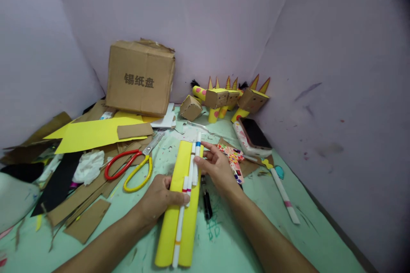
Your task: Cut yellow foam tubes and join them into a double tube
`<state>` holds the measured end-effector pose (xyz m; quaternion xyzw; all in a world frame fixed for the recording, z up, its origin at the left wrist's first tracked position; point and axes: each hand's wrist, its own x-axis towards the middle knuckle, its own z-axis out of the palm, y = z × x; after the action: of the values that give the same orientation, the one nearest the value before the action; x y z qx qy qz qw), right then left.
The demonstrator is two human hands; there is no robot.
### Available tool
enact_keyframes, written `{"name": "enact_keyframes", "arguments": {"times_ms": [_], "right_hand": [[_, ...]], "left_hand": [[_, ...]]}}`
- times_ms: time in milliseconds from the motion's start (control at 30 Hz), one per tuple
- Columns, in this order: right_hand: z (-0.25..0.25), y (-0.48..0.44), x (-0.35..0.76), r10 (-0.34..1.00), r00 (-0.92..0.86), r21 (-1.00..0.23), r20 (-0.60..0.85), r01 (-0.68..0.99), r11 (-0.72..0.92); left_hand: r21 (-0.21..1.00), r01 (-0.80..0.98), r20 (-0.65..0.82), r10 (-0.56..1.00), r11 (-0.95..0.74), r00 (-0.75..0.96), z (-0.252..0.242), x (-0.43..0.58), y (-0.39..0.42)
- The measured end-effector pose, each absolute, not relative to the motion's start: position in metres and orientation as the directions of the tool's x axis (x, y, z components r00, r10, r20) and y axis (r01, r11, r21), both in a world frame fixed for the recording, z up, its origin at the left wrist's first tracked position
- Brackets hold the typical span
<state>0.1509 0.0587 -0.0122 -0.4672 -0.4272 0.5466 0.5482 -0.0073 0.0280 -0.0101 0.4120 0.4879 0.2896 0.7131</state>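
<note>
A long strip of yellow paper lies before me, its two long sides curled up. Several white marker pens with coloured bands are lined up end to end along its middle, partly overlapping. My left hand grips the paper's left side, its thumb pressed on the markers with red and purple bands. At the far end, my right hand holds the paper's right side, with the thumb on a blue-banded marker. The fingers under the paper are partly hidden. A black pen rests on the table beside the right wrist.
Red-and-yellow-handled scissors lie left, near cardboard scraps and yellow paper. A cardboard box leans at the back wall. Cardboard animal figures stand at the back right. A phone and a stick with a pink band lie right.
</note>
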Motion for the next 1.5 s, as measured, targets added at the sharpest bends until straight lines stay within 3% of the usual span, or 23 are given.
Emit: {"name": "enact_keyframes", "arguments": {"times_ms": [633, 1167, 1233, 1333, 1433, 1500], "right_hand": [[-0.011, 0.059, 0.151, 0.999, 0.036, -0.970, -0.039, -0.241, -0.029], [-0.013, 0.060, 0.152, 0.987, 0.160, -0.999, 0.024, -0.036, 0.030], [-0.006, 0.055, 0.157, 0.983, 0.180, -0.999, 0.036, 0.015, 0.034], [0.012, 0.037, 0.181, 0.961, 0.256, -0.964, 0.106, 0.262, 0.036], [0.024, 0.009, 0.228, 0.905, 0.356, -0.777, 0.232, 0.628, -0.047], [0.023, -0.009, 0.263, 0.864, 0.444, -0.613, 0.238, 0.758, -0.221]], "left_hand": [[0.869, -0.003, -0.463, 0.817, 0.494, 0.343, -0.010, -0.007, 0.028], [0.847, 0.032, -0.501, 0.777, 0.531, 0.381, -0.007, -0.007, 0.027], [0.848, 0.016, -0.494, 0.781, 0.529, 0.382, -0.008, -0.007, 0.027], [0.846, 0.000, -0.496, 0.786, 0.533, 0.369, -0.011, -0.008, 0.028], [0.843, -0.024, -0.492, 0.789, 0.537, 0.369, -0.012, -0.008, 0.029], [0.843, -0.031, -0.491, 0.792, 0.537, 0.361, -0.010, -0.008, 0.028]]}}
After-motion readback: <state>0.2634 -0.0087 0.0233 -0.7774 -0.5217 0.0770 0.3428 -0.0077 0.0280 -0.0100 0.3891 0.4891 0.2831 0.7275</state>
